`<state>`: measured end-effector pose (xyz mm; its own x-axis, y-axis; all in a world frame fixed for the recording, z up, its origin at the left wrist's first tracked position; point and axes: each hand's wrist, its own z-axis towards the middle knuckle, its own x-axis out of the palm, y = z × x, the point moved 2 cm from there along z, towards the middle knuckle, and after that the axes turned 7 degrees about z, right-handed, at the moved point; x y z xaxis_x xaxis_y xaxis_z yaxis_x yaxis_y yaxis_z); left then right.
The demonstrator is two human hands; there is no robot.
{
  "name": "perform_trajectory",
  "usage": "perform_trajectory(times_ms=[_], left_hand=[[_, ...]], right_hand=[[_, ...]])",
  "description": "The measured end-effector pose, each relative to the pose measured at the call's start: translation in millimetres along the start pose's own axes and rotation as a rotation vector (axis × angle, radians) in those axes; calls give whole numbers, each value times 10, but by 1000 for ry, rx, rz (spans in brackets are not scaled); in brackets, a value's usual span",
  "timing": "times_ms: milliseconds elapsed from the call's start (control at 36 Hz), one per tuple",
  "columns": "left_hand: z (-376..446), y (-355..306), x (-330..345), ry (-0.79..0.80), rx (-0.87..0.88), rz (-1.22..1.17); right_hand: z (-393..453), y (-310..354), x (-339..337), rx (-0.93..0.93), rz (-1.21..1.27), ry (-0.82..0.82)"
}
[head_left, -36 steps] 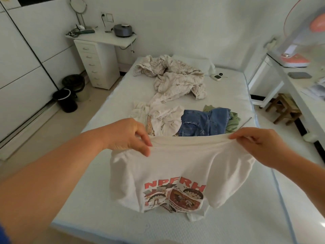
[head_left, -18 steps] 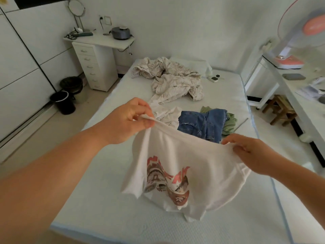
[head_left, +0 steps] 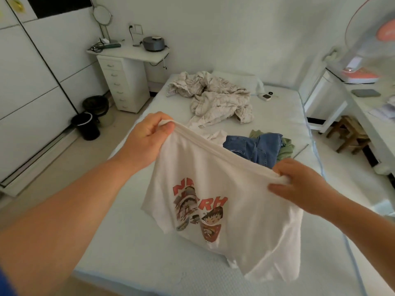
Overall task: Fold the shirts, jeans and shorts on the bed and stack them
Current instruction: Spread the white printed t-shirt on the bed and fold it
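Head view: both hands (head_left: 147, 139) pinch white shirt's (head_left: 224, 210) apparent hem.

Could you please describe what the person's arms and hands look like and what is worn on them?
Both forearms are bare to the wrist, and the left hand and right hand wear no gloves, rings, watch or bracelets that show. A sliver of blue sleeve shows at the lower left corner, by the left upper arm.

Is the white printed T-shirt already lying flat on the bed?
No, the left hand and right hand pinch the white T-shirt by its upper edge, and it hangs over the bed.
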<state>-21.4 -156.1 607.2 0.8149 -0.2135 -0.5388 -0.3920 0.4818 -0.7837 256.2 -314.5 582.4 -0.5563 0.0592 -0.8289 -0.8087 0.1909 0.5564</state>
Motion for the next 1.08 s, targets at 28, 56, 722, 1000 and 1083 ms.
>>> perform_trajectory(times_ms=[28,56,722,1000,1083], left_hand=[[0,-9,-15,-37,44,65],[-4,-26,-28,-71,83,110],[70,661,-478,132,162,316],[62,897,-316,-32,13,363],[7,933,-236,65,19,481]], right_hand=[[-24,36,-32,-3,-60,-125],[-48,70,-69,-10,-105,-257],[-559,1130,-204,211,398,-763],[-796,1615,-352,225,-247,-368],[-856,1441,-231,389,-283,-202]])
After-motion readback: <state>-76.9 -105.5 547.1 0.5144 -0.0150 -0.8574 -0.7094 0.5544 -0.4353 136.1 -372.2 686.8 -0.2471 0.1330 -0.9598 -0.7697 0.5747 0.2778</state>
